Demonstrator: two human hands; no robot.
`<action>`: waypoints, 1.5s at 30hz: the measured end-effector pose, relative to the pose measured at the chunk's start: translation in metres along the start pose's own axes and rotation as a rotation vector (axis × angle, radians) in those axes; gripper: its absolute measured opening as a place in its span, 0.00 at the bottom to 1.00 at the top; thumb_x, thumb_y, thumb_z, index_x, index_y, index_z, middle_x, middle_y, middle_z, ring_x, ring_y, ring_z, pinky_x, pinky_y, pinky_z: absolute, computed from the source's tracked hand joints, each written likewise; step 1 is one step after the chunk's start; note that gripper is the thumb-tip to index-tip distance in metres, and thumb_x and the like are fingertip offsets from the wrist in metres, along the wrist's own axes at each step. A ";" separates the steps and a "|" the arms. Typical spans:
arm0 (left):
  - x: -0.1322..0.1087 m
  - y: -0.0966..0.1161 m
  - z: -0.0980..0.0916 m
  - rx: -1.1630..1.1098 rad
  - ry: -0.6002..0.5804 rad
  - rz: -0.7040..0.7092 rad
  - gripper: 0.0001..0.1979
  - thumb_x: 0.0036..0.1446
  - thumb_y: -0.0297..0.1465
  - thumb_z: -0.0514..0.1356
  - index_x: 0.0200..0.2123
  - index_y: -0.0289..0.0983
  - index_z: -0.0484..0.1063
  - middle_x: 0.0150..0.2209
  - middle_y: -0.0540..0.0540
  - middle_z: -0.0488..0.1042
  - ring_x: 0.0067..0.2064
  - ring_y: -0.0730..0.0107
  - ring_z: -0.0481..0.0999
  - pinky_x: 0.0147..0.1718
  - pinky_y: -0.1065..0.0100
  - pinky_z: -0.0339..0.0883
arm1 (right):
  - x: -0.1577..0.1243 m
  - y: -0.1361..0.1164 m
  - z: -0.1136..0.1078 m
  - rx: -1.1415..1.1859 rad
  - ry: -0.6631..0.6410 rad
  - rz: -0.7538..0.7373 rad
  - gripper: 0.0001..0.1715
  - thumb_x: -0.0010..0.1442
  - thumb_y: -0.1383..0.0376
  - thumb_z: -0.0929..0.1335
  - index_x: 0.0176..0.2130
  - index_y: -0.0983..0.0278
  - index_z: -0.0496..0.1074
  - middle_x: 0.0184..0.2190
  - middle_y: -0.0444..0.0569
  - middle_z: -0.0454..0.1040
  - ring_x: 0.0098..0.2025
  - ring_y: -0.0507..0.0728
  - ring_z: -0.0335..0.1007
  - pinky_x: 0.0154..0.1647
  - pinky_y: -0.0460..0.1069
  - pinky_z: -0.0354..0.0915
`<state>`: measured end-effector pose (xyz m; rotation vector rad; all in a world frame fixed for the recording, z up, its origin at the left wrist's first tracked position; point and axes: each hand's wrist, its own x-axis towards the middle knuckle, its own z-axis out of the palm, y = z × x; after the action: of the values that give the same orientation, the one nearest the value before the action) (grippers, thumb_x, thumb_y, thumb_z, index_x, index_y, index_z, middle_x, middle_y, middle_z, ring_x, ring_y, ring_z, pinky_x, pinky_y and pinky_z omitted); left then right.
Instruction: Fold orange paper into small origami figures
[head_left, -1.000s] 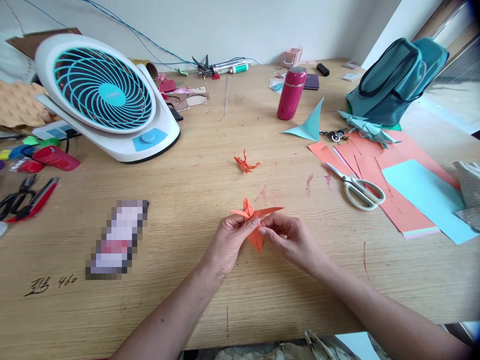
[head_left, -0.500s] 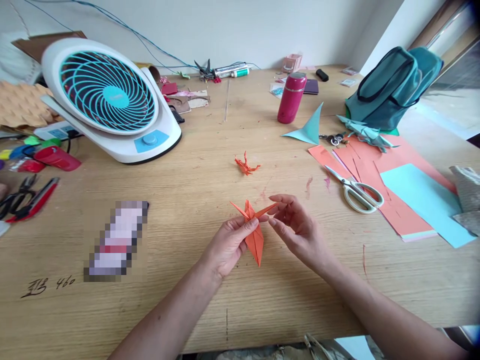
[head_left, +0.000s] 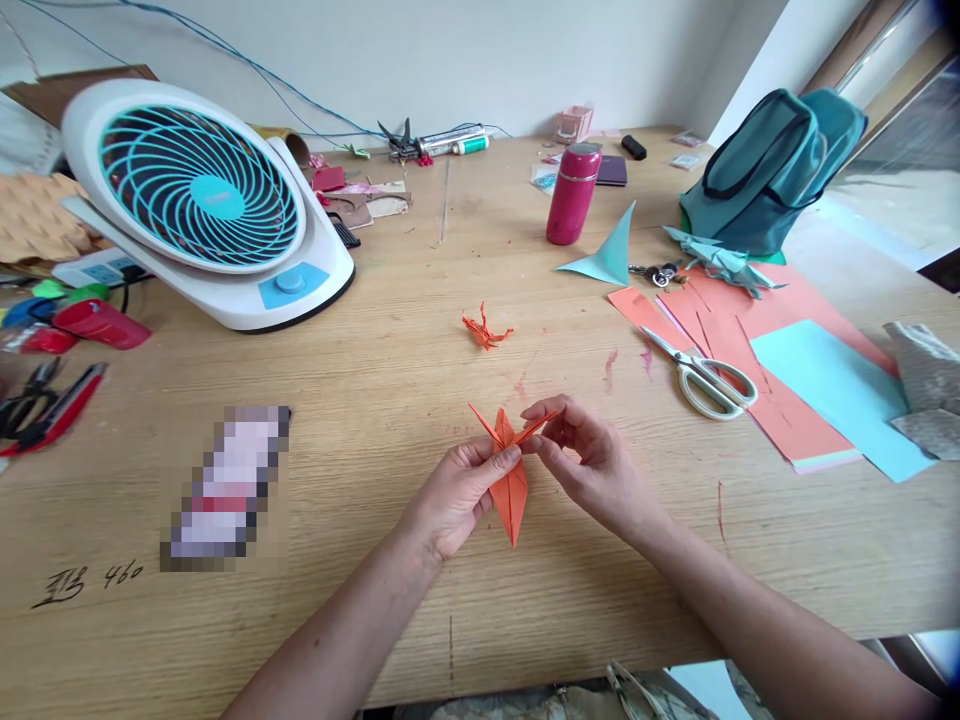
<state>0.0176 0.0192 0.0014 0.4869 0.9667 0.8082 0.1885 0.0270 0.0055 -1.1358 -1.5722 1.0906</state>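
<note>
An orange folded-paper origami piece (head_left: 511, 505) is held above the table, with two thin points spread at the top and a wide pointed flap hanging down. My left hand (head_left: 461, 495) pinches its middle, thumb on top. My right hand (head_left: 589, 455) has its thumb and fingertips closed around the thin point on the right. Beyond both hands, a smaller orange folded-paper figure (head_left: 486, 328) lies on the wooden table (head_left: 360, 400).
White-handled scissors (head_left: 712, 385) lie by orange and blue paper sheets (head_left: 832, 385) at right. Behind them are a blue folded figure (head_left: 724, 262), keys (head_left: 660, 275), a pink bottle (head_left: 574, 195) and a teal bag (head_left: 765, 180). A fan (head_left: 217, 200) stands left, pliers (head_left: 37, 400) nearer.
My right fingertips have moved from beside the right-hand point to close on it. My left hand keeps its pinch. The whole view has shifted slightly.
</note>
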 end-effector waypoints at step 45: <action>-0.010 0.016 -0.003 0.779 -0.042 0.381 0.12 0.58 0.39 0.64 0.30 0.36 0.77 0.24 0.51 0.69 0.27 0.73 0.65 0.25 0.74 0.61 | -0.006 -0.001 -0.010 -0.701 -0.052 -0.512 0.07 0.67 0.71 0.64 0.38 0.62 0.70 0.33 0.50 0.74 0.34 0.55 0.69 0.35 0.50 0.64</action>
<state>0.0057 0.0215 0.0160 1.3868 1.1532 0.7293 0.1995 0.0222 0.0077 -1.0349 -2.2097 0.2222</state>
